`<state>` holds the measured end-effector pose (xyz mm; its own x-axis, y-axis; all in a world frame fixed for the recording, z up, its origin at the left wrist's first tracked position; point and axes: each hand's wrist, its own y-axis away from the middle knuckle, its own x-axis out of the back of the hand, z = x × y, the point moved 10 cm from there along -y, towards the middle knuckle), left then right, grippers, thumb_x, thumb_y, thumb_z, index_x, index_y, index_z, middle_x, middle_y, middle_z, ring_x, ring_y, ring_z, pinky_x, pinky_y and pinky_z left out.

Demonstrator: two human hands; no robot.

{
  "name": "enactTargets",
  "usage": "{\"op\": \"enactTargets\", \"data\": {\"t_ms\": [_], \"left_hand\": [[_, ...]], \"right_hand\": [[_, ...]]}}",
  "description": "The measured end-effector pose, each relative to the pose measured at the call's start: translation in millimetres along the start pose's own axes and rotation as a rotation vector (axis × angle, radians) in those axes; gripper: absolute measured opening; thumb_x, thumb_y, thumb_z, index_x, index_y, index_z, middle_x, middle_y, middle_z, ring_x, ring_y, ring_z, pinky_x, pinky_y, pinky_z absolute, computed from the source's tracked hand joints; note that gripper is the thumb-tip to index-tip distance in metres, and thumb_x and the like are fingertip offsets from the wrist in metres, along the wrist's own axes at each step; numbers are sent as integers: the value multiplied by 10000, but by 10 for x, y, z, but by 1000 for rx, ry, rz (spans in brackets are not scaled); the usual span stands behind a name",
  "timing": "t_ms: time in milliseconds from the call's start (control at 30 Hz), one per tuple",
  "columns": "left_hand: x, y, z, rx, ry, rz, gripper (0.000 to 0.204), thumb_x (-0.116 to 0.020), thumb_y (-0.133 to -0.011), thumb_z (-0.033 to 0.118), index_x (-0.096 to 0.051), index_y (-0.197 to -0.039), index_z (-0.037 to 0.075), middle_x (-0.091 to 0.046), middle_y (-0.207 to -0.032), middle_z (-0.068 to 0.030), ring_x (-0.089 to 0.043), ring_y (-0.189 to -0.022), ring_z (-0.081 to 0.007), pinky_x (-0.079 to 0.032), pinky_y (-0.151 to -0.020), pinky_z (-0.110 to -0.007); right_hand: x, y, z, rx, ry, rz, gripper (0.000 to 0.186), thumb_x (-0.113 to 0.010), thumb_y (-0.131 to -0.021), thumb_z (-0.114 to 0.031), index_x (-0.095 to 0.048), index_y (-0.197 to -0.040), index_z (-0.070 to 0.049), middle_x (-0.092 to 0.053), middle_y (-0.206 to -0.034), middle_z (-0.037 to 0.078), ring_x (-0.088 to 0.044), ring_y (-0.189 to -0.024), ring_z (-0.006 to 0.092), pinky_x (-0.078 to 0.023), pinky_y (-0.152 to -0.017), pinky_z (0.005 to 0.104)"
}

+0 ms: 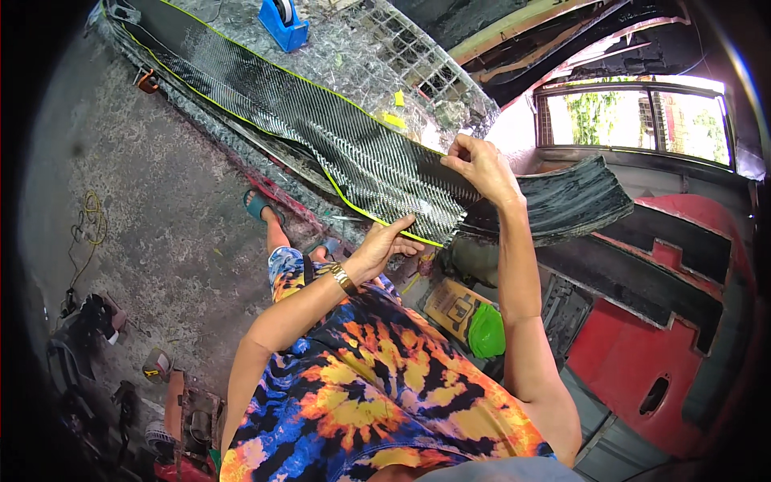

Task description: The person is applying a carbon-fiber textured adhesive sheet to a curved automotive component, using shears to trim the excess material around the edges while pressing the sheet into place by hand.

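Note:
A long strip of black woven carbon fibre cloth (353,153), edged with thin yellow-green tape, lies along a long black curved mould (570,201). Its cut end reaches near my two hands, and the bare mould sticks out past it to the right. My left hand (381,249) grips the near corner of the cloth, thumb on top and fingers curled below the edge. At the far edge, my right hand (484,170) is closed in a pinch on the cloth, its fingertips partly hidden.
A blue tape dispenser (283,26) and yellow tape scraps (393,120) lie on the plastic-covered table (345,68) beyond. An orange clamp (147,81) sits at the table's left edge. Red panels (634,361) stand at right, beside a green bag (486,330).

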<state>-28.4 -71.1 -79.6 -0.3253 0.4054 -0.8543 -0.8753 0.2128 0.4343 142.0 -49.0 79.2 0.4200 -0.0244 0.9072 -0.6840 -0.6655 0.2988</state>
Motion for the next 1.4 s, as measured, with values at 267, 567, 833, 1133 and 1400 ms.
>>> {"op": "enactTargets", "data": {"t_ms": [267,567,833,1133,1400], "left_hand": [[-2,-31,-2,-23,-29,-5,268,-562,-945,240,-536,-1090,16,-678,-912,-131,-682,-725,-192,-561,-637,-276],[-25,-40,-87,11,-53,-15,284,-572,-939,263,-535,-1090,25,-677,-933,-131,-683,-729,-183,-562,-638,-271],[-8,-45,-169,54,-110,-43,373,-559,-939,339,-623,-984,-25,-692,-909,-137,-681,-749,-170,-541,-665,-257],[53,-52,-241,68,-159,-20,394,-550,-940,353,-626,-929,-34,-685,-894,-179,-676,-757,-183,-536,-683,-268],[-9,-4,-242,78,-171,-5,448,-503,-960,362,-658,-904,-55,-695,-870,-166,-670,-683,-157,-540,-659,-250]], "right_hand": [[-75,-19,136,-31,-82,-41,277,-715,-757,-288,-600,-801,-39,-615,-706,112,-598,-682,275,-448,-643,383],[470,170,12,95,-27,305,292,-677,-807,-311,-638,-865,-28,-636,-845,126,-608,-787,245,-457,-740,342],[1531,1249,-1957,1029,-1419,-82,574,-341,-959,-505,-561,-1143,-8,-562,-795,97,-491,-685,218,-428,-611,347],[1693,1592,-1504,1071,-1500,31,286,-454,-951,-312,-557,-983,-48,-571,-778,103,-531,-624,201,-464,-598,338],[290,1788,218,366,-1708,19,248,-556,-890,-207,-584,-816,28,-610,-737,140,-578,-584,171,-470,-493,293]]}}
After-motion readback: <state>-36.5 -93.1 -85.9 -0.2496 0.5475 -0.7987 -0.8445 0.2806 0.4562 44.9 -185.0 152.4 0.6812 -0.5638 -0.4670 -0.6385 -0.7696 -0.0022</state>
